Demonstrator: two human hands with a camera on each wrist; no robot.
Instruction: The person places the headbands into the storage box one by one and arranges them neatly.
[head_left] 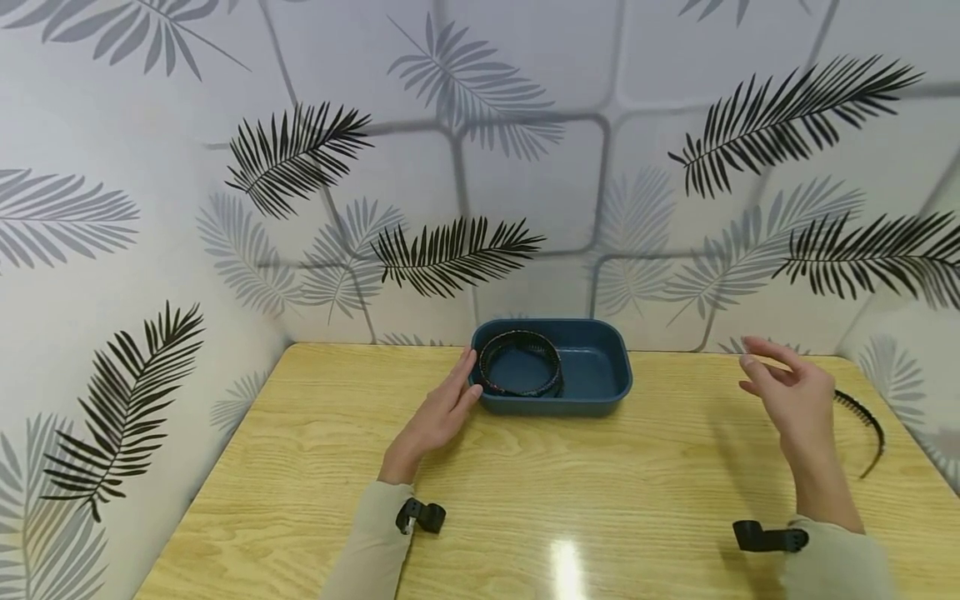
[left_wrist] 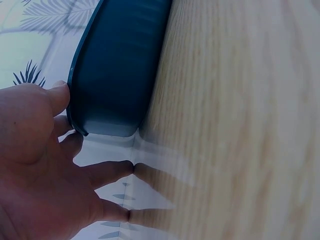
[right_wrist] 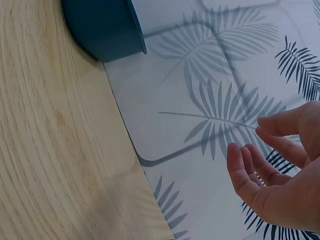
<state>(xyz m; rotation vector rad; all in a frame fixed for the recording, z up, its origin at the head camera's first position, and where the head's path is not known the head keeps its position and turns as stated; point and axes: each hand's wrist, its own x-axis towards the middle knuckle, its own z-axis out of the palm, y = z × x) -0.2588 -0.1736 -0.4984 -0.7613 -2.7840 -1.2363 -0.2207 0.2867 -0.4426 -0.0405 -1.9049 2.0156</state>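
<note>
A blue rectangular bin [head_left: 592, 407] stands at the back of the table. Inside its left half lie dark, toothed hair hoops [head_left: 556, 354], looped into a ring. My left hand [head_left: 441, 410] touches the bin's left end with its fingers extended; in the left wrist view the thumb [left_wrist: 60, 98] lies against the rim. Off to the right of the bin, my right hand [head_left: 799, 398] is raised above the table, fingers loosely bent and nothing in them. Beyond that wrist a black toothed headband [head_left: 864, 417] lies on the table, partly hidden by the hand.
The wood-grain table [head_left: 600, 483] meets a wall [head_left: 525, 183] with a feather pattern right behind the bin. Another wall [head_left: 112, 275] closes off the left side. Each wrist wears a small black camera mount [head_left: 422, 516].
</note>
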